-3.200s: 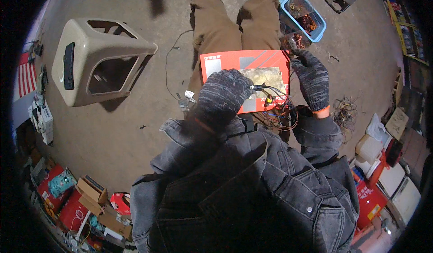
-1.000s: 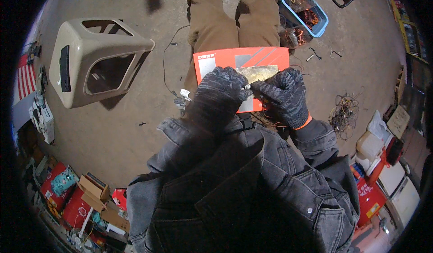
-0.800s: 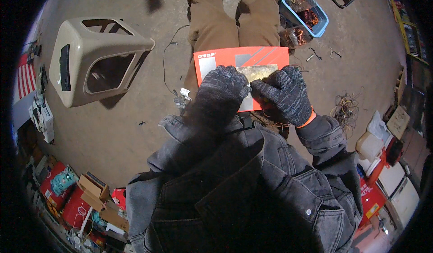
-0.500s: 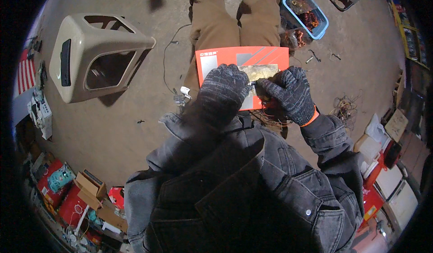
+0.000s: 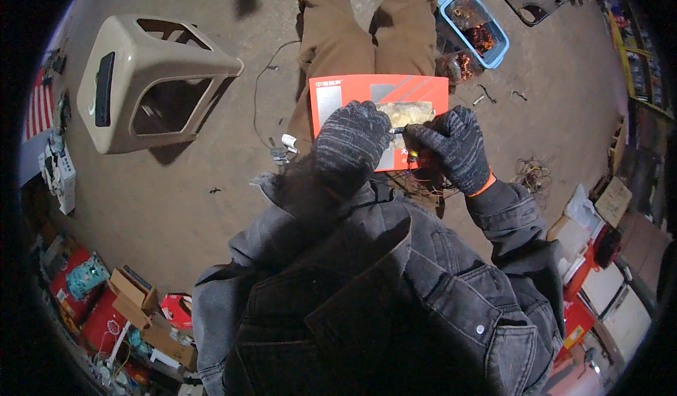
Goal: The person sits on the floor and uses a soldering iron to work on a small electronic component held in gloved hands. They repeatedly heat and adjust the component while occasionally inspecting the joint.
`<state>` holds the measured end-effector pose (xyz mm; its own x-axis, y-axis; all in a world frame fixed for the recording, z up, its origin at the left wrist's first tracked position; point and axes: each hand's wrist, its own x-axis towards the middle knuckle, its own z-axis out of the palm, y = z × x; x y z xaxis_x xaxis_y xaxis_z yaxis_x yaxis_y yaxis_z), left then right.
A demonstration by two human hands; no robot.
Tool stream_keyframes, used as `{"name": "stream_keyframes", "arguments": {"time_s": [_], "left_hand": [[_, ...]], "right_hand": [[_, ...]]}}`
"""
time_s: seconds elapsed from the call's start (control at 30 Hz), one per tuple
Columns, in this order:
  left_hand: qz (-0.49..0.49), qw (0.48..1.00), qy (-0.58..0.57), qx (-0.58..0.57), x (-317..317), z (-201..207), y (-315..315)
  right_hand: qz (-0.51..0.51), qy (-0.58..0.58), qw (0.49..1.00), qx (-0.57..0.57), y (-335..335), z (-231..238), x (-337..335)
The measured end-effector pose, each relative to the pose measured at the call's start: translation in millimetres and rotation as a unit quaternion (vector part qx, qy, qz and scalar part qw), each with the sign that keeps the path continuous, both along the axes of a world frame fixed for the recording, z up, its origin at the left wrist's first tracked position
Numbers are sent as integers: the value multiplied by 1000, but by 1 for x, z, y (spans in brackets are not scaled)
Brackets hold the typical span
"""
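Observation:
A flat red-and-grey box or board point(image 5: 326, 107) lies across my lap. On it sits a worn, yellowish rectangular piece point(image 5: 416, 112), partly covered by my gloves. My left hand point(image 5: 352, 138), in a dark grey knit glove, is closed at the board's left side; what its fingers hold is hidden. Opposite it, my right hand point(image 5: 455, 145), in a matching glove with an orange cuff, pinches a small dark rod-like piece point(image 5: 399, 130) that reaches toward the left fingertips. Thin wires point(image 5: 416, 179) hang below the right hand, beside a small yellow-and-black bit point(image 5: 412, 155).
A beige plastic housing point(image 5: 120, 96) stands on the floor at left. Beyond my right knee is a blue-rimmed bin point(image 5: 502, 43) of copper-coloured coils. A wire tangle point(image 5: 534, 174) and small metal parts point(image 5: 486, 94) lie at right. Cardboard boxes point(image 5: 130, 294) crowd the lower left.
My right hand has shifted slightly, and the small yellow-and-black bit beneath it now shows more clearly. Both hands stay close together over the board. The whole view has moved slightly.

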<state>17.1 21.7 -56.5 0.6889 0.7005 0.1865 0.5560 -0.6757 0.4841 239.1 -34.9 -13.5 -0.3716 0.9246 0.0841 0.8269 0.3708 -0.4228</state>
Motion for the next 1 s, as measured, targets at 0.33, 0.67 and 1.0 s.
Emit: {"name": "stream_keyframes", "arguments": {"time_s": [0.33,0.67,1.0], "left_hand": [[-20,995,-79,-66,-4,-3,0],[-66,995,-77,10,-3,11,7],[-69,996,-38,-44,-2,26,11]], "right_hand": [[-63,-28,997,15,-3,1,2],[-107,82,991,-29,-2,-2,-4],[-110,79,991,-24,-3,-2,-2]]}}
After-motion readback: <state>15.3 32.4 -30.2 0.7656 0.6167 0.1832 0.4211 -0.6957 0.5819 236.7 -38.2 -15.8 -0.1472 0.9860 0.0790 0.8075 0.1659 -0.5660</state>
